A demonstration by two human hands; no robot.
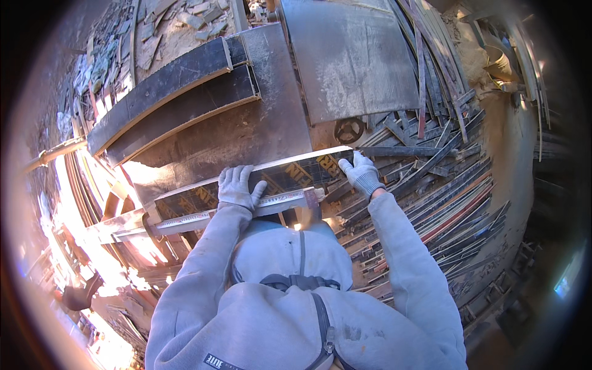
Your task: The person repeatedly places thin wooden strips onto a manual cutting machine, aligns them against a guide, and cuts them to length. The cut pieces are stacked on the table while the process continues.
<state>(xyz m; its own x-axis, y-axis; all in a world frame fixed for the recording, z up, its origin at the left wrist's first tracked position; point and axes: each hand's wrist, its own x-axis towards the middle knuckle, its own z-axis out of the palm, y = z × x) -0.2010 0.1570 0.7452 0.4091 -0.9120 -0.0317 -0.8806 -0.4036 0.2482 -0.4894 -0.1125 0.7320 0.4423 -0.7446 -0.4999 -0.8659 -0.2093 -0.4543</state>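
A long dark plywood board [285,176] with yellow printing lies crosswise in front of me on the work table [203,137]. My left hand [240,187], in a pale work glove, rests on the board left of its middle, fingers spread and thumb out to the right. At the right end, my right hand [362,174], gloved too, grips the board's corner. A pale marked strip like a rule [191,221] runs along the table's near edge, between the board and my body.
Two dark strips of board [185,108] lie stacked on the table at the far left. Beyond is a large worn grey panel [357,61], with a round handwheel [349,130] below its near edge. Many narrow offcuts [441,213] are piled on the right; scraps [197,18] lie far off.
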